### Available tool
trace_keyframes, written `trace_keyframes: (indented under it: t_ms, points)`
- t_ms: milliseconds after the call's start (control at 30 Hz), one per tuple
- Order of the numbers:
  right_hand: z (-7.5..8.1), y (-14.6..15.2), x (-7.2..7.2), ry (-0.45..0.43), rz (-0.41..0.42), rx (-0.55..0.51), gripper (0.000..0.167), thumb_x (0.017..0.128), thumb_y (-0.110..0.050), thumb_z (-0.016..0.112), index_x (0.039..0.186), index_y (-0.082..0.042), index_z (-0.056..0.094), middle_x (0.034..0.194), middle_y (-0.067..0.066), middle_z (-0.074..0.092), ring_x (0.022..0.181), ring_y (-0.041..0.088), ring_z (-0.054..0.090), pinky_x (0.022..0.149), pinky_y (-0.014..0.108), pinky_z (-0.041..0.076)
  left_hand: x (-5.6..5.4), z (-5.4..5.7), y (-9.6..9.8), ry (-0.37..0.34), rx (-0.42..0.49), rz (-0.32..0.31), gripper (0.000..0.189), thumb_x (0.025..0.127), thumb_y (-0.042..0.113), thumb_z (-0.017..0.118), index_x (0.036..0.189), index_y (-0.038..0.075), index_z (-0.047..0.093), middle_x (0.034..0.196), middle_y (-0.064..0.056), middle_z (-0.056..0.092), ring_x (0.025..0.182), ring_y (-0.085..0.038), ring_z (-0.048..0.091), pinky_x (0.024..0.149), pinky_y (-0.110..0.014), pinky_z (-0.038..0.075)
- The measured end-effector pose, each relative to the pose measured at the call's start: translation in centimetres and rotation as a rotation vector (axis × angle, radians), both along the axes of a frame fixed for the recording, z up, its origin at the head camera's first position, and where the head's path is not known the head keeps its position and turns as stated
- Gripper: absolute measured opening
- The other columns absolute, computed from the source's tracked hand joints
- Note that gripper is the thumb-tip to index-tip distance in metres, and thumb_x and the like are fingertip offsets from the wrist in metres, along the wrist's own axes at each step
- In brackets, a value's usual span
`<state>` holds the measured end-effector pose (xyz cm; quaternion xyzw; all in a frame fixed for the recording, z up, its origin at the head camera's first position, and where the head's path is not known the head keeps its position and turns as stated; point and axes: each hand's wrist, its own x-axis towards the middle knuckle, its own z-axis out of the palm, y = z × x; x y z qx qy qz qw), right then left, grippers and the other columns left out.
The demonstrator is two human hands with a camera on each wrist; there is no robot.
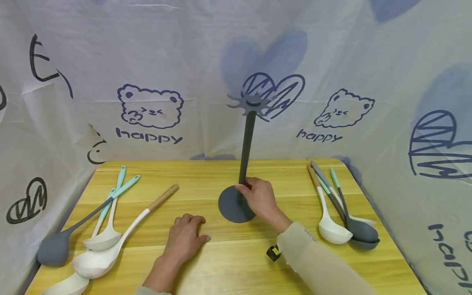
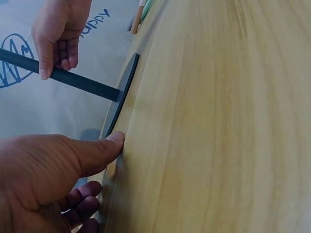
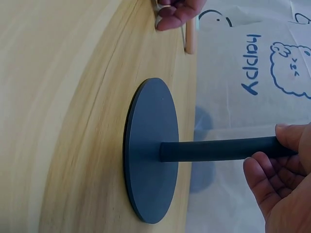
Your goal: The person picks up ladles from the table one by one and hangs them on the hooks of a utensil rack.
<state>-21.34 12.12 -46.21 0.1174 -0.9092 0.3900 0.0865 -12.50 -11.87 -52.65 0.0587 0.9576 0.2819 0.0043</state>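
Note:
A dark grey utensil stand (image 1: pixel 248 139) with a round base and a crown of hooks on top stands upright at the middle of the table. No utensil hangs from its hooks. My right hand (image 1: pixel 259 198) holds the lower part of the pole between thumb and fingers; in the right wrist view, the pole (image 3: pixel 209 151) rises from the flat base (image 3: pixel 146 189). To the left of the base, my left hand (image 1: pixel 186 239) is low over the table with loosely bent fingers and nothing in them. Its thumb (image 2: pixel 97 153) is near the tabletop in the left wrist view.
On the left side of the wooden table (image 1: pixel 236 262) lie several ladles, among them a white one with a wooden handle (image 1: pixel 162 198) and a grey one (image 1: pixel 54 249). Another pile holds a white ladle (image 1: pixel 333 232) and a grey ladle (image 1: pixel 363 231) at right. Printed cloth (image 1: pixel 206 61) surrounds the table.

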Motion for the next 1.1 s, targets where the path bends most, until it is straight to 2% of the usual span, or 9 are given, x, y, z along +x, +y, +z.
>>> trace_keyframes:
  t_ms: [500,833,1100]
  points:
    - [-0.1,-1.9,1.1,0.018,0.048,-0.002,0.02,0.101,-0.031,0.074,0.104,-0.013,0.082,0.088,0.001,0.079,0.074,0.013,0.072,0.064,0.031,0.058,-0.1,0.0,0.1,0.022,-0.009,-0.004,0.045,0.085,0.029,0.09,0.123,0.012,0.073,0.119,-0.013,0.066,0.113,-0.037,0.057,0.095,-0.056,0.049]
    - [-0.2,-2.2,1.1,-0.007,0.046,0.009,0.023,0.102,-0.034,0.072,0.107,-0.014,0.082,0.092,0.0,0.079,0.08,0.015,0.074,0.067,0.031,0.06,0.0,-0.3,-0.1,0.017,0.026,0.012,0.043,0.085,0.027,0.09,0.121,0.011,0.073,0.118,-0.012,0.066,0.115,-0.036,0.057,0.098,-0.056,0.047]
    - [-0.4,-2.2,1.1,0.005,0.042,0.004,0.022,0.102,-0.033,0.072,0.106,-0.014,0.082,0.092,0.0,0.078,0.078,0.014,0.072,0.067,0.032,0.06,0.0,-0.3,0.0,0.024,0.027,0.013,0.042,0.084,0.026,0.091,0.12,0.011,0.074,0.116,-0.012,0.066,0.112,-0.036,0.057,0.097,-0.055,0.048]
